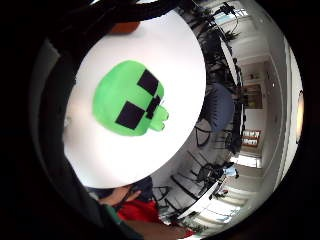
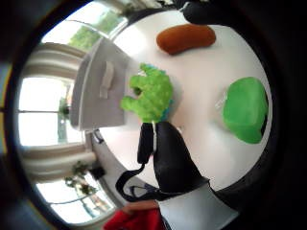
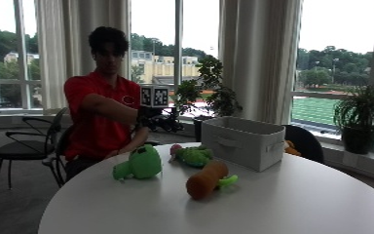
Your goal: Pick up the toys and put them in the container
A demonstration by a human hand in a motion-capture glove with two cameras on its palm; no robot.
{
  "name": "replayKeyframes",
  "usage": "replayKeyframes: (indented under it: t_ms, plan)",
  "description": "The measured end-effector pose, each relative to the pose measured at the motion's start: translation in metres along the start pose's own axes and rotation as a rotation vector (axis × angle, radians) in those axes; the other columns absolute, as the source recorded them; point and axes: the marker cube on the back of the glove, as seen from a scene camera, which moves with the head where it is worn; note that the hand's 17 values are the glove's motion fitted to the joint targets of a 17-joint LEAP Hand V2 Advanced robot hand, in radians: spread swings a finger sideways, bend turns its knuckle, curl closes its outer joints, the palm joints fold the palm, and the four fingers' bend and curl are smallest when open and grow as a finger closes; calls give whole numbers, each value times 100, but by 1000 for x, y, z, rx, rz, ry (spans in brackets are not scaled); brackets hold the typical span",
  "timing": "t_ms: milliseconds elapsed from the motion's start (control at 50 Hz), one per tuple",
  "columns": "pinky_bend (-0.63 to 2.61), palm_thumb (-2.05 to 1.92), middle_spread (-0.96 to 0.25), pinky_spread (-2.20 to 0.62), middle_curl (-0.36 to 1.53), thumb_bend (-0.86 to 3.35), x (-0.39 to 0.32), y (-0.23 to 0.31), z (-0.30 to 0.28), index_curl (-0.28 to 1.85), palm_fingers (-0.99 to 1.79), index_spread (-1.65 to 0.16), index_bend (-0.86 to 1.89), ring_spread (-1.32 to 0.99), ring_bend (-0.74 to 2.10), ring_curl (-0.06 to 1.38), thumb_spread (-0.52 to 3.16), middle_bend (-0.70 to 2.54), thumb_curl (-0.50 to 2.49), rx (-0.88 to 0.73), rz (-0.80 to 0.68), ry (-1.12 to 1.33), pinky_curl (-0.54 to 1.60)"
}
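Note:
Three plush toys lie on the round white table (image 3: pixel 290 204). A green block-faced plush (image 3: pixel 140 165) (image 1: pixel 129 100) (image 2: pixel 245 109) is nearest the person. Beside it lies a green spiky plush (image 3: pixel 192 156) (image 2: pixel 151 93), and an orange carrot plush (image 3: pixel 206 179) (image 2: pixel 186 38) lies nearer the camera. The grey fabric container (image 3: pixel 244 141) (image 2: pixel 98 86) stands at the table's far side, to the right of the toys. My gloved right hand (image 3: pixel 151 119) (image 2: pixel 170 163) hovers in the air above the green toys, palm toward the table, with its thumb straight and nothing in it.
The person's bare hand (image 1: pixel 117 195) rests at the table edge by the block-faced plush. Potted plants (image 3: pixel 362 122) stand on the window sill behind. Chairs (image 3: pixel 25 146) stand left of the person.

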Motion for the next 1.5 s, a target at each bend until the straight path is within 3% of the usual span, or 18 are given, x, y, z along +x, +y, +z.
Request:
replayKeyframes:
  t_ms: [180, 460, 821, 1161, 1381, 1501]
  plan:
    - [62, 3, -13, 2, 7, 1, 4, -20, -2, 12, 11, -29, 20, -16, 18, 5, 90, 15, 11, 6, -9, -59, 20]
    - [82, 5, -15, 4, 12, -1, 9, -58, -11, 20, 8, -37, 19, -19, 23, 11, 112, 16, 21, 30, -23, -30, 29]
    - [94, 10, -15, 5, 18, -1, 20, -163, 1, 25, 1, -39, 17, -20, 28, 18, 115, 17, 30, -29, -30, 59, 33]
    - [100, 10, -15, 5, 24, -3, 4, -261, 60, 22, -9, -37, 10, -23, 32, 23, 108, 18, 32, -50, -270, 179, 35]
    - [128, -4, -11, 6, 23, -7, -9, -283, 104, 16, -18, -36, 5, -15, 33, 25, 86, 11, 31, -317, -277, 251, 41]
    - [138, 7, -9, 2, 22, 1, -7, -280, 106, 10, -5, -36, -1, -15, 60, 32, 90, 14, 33, -390, -229, 252, 44]
